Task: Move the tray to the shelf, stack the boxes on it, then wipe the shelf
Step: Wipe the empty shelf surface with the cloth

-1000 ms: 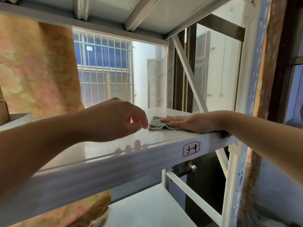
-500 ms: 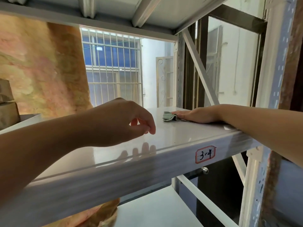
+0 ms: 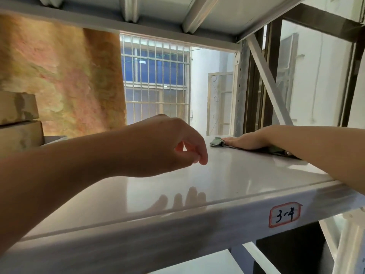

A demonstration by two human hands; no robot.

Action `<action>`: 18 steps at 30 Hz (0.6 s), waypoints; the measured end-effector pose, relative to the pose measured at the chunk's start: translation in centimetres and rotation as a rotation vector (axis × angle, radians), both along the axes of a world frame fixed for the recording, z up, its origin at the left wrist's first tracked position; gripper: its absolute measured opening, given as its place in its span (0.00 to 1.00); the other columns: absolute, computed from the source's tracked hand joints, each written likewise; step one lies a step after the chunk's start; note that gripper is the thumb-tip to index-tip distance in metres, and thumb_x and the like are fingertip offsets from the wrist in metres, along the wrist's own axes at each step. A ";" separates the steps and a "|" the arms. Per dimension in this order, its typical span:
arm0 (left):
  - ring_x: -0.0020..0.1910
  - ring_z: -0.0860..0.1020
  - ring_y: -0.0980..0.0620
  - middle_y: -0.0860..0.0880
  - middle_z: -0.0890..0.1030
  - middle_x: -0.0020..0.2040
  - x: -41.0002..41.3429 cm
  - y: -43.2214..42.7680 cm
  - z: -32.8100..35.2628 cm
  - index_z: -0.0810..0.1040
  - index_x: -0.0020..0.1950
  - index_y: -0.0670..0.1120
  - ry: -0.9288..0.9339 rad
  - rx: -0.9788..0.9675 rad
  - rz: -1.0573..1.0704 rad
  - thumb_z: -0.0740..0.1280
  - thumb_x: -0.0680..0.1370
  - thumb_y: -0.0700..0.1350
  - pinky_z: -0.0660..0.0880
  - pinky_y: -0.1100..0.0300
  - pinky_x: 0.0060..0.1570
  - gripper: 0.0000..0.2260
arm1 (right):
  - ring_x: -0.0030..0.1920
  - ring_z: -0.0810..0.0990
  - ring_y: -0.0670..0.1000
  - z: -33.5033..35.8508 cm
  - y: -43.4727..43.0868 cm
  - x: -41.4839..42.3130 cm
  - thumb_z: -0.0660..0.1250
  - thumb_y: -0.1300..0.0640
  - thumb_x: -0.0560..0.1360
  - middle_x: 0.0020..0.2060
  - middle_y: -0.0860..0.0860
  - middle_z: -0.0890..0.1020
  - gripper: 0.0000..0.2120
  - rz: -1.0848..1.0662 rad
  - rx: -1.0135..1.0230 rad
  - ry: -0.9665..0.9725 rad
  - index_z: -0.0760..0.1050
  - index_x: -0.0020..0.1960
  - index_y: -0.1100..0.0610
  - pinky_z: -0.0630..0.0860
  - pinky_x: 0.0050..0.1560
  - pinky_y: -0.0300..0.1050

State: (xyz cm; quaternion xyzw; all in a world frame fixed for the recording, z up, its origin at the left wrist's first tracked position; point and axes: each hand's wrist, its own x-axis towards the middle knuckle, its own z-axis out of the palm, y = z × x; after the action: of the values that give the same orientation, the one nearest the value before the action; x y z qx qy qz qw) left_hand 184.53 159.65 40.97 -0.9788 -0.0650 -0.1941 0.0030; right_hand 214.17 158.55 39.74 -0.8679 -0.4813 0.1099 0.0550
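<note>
A glossy white metal shelf point(image 3: 246, 175) runs across the view, labelled "3-4" on its front edge. My right hand point(image 3: 246, 140) lies flat on a green cloth point(image 3: 216, 141) near the shelf's far right side and presses it onto the surface. Over the middle of the shelf hovers my left hand point(image 3: 169, 145), fingers loosely curled and holding nothing. Two stacked cardboard boxes point(image 3: 18, 123) stand at the far left on a grey tray point(image 3: 54, 139), of which only an edge shows.
A patterned orange curtain point(image 3: 65, 82) hangs behind the boxes. A barred window point(image 3: 156, 80) lies beyond the shelf. White uprights and a diagonal brace point(image 3: 266, 82) frame the right side. Another shelf board point(image 3: 197, 264) sits below, and the shelf above point(image 3: 158, 14) is close overhead.
My right hand has slid the cloth away from me toward the shelf's far right. The left hand has stayed over the middle. The view has shifted so the boxes show at the left.
</note>
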 end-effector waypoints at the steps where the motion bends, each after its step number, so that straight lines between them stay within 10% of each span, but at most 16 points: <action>1: 0.40 0.71 0.79 0.71 0.72 0.35 -0.1 0.2 0.2 0.74 0.42 0.64 -0.017 0.003 0.011 0.63 0.77 0.48 0.64 0.86 0.35 0.10 | 0.75 0.58 0.57 0.2 0.7 -0.6 0.44 0.36 0.79 0.75 0.54 0.60 0.32 0.021 -0.021 0.016 0.57 0.76 0.54 0.53 0.75 0.52; 18: 0.36 0.74 0.75 0.67 0.74 0.31 -0.5 2.8 -0.6 0.83 0.47 0.58 -0.027 -0.147 0.149 0.65 0.77 0.47 0.65 0.83 0.33 0.08 | 0.77 0.50 0.54 -0.1 9.3 4.4 0.43 0.44 0.80 0.77 0.52 0.55 0.27 -0.008 0.007 -0.049 0.56 0.76 0.54 0.47 0.75 0.48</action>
State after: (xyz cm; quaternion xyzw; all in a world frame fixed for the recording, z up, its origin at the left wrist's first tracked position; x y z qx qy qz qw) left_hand 183.98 162.47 40.40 -0.9662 -0.1514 -0.2014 -0.0553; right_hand 218.53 167.84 39.67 -0.8721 -0.4793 0.0866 0.0469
